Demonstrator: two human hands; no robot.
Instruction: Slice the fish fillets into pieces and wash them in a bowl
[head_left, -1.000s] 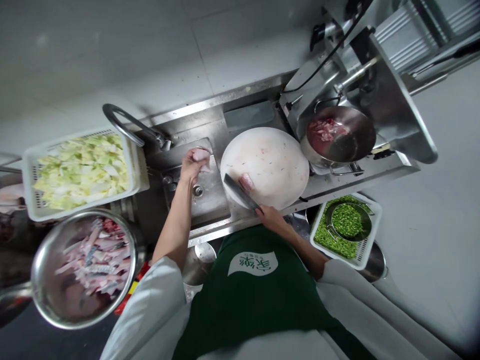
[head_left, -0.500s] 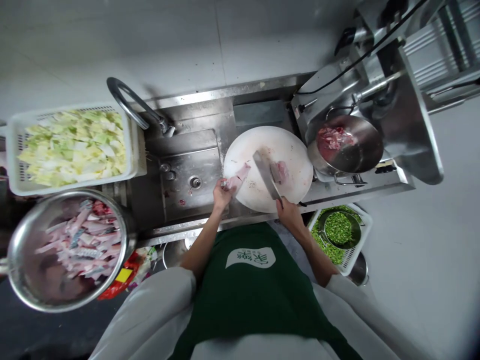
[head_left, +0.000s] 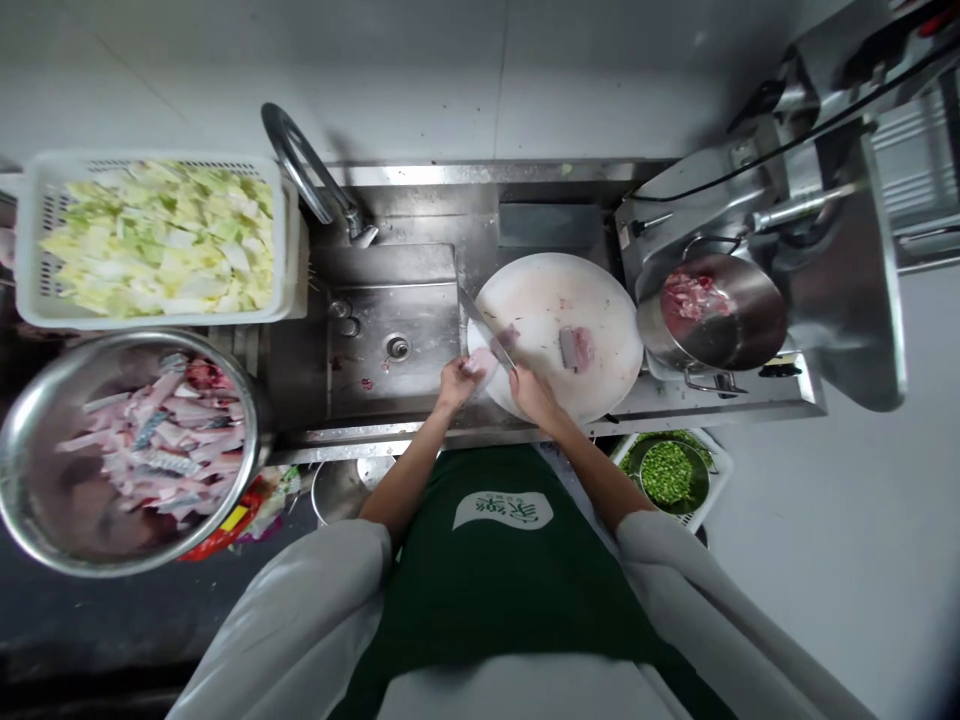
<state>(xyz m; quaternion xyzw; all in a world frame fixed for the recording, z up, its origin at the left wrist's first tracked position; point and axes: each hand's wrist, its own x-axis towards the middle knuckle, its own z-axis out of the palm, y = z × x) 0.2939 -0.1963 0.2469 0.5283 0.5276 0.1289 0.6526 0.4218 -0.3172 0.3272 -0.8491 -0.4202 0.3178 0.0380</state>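
My left hand [head_left: 456, 383] is closed on a pale pink piece of fish [head_left: 482, 366] at the left edge of the round white cutting board [head_left: 555, 285]. In my right hand [head_left: 531, 392] is the handle of a cleaver [head_left: 487, 328]. Its blade slants up and left across the fish, and part of the fish shows beyond it. Another piece of fish [head_left: 577, 348], with grey skin on one side, lies by itself right of the board's middle.
Left of the board is a steel sink [head_left: 397, 385] with a faucet [head_left: 315, 170]. A white basket [head_left: 150, 322] of chopped cabbage and a large steel pot [head_left: 45, 540] of fish strips stand at left. At right is a steel pot [head_left: 750, 310] with red scraps; below, chopped greens [head_left: 667, 472].
The cleaver has moved left, from beside the skin-on piece to across the fish in my left hand. The skin-on piece stays on the board. The whole view has shifted slightly.
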